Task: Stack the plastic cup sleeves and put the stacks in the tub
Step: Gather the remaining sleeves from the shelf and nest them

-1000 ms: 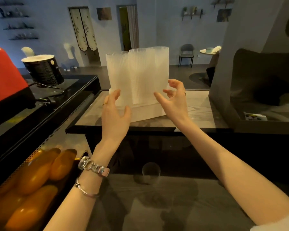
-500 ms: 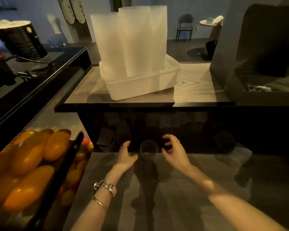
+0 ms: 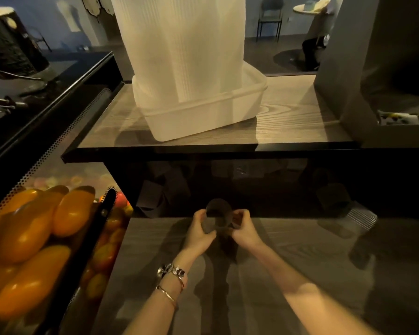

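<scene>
A white plastic tub (image 3: 203, 117) stands on the upper wooden shelf, with tall stacks of ribbed clear cup sleeves (image 3: 182, 44) upright inside it. On the lower counter, a single clear cup sleeve (image 3: 217, 217) stands upright against the dark back panel. My left hand (image 3: 200, 232) grips its left side with curled fingers. On the opposite side my right hand (image 3: 243, 229) holds it the same way. More ribbed clear sleeves (image 3: 359, 218) lie at the right on the lower counter.
A perforated metal bin of orange fruit (image 3: 32, 238) and small tomatoes (image 3: 111, 228) fills the left. A black machine top (image 3: 22, 76) lies at the upper left. A grey box (image 3: 385, 68) stands on the upper shelf at right.
My hands let go of the stacks in the tub, dropped to the lower counter, and closed round the single clear sleeve. The view has tilted down and moved closer.
</scene>
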### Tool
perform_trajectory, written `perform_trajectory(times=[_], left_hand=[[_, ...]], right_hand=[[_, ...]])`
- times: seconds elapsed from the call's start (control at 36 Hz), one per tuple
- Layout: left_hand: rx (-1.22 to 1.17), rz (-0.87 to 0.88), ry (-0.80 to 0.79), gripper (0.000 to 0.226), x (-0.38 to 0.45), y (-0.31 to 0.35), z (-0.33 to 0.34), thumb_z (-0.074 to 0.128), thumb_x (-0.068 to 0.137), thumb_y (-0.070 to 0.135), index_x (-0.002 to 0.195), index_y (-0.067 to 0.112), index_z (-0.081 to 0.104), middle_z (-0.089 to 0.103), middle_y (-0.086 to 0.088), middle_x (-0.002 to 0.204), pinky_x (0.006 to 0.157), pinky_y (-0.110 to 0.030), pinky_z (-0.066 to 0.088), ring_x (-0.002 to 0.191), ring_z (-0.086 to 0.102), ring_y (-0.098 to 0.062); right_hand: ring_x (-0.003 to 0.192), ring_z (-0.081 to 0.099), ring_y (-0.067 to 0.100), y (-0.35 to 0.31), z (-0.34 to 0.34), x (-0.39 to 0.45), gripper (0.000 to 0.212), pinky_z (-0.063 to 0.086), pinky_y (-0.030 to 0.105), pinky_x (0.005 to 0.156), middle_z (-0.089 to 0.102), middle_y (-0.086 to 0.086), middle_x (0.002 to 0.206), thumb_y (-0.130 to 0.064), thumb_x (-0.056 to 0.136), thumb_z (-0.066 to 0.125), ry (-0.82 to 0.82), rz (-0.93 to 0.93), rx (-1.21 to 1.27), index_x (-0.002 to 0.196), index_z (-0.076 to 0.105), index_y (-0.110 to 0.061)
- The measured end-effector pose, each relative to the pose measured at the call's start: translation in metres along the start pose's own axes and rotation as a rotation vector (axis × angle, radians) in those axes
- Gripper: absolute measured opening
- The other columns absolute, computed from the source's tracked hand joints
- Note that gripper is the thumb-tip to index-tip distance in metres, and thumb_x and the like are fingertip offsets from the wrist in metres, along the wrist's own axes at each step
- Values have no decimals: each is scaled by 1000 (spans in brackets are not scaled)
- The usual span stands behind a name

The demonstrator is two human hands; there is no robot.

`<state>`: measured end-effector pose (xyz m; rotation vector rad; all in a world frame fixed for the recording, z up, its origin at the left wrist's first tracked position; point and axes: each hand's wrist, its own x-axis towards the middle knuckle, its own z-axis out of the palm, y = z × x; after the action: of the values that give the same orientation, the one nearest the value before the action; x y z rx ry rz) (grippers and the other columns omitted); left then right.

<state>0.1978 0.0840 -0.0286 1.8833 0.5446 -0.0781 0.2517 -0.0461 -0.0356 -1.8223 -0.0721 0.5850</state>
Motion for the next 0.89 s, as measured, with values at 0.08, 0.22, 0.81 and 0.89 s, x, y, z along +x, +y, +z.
perform_trajectory(times=[0.08,0.22,0.81,0.89], left_hand=[[-171,32,89,61,-18,6,3,52,80,-18,133,6,32,43,-8,130,90,-17,40,119,44,-16],[-228,157,61,59,-54,3,9,50,81,-18,127,17,40,48,-1,123,82,-2,41,111,49,-7],[103,-52,-200,63,-76,-36,38,55,81,1,139,21,40,56,-1,113,87,-22,49,98,56,-9],[95,-71,-210,67,-74,-40,38,56,82,2,143,20,34,55,4,109,80,-17,49,98,55,-7]], right_hand=[[107,53,15,1,-3,-16,41,47,17,79,54,5,114,-4,84,63,37,6,163,119,43,-9],[98,59,13,-2,-10,-48,23,51,14,72,60,3,110,-12,94,48,11,23,433,117,52,-13],[94,63,11,36,-22,-94,31,50,24,80,69,-2,98,-12,81,69,41,103,-313,109,62,-24],[91,65,14,37,-24,-92,25,52,28,81,69,2,94,-12,81,68,41,100,-330,105,63,-20]])
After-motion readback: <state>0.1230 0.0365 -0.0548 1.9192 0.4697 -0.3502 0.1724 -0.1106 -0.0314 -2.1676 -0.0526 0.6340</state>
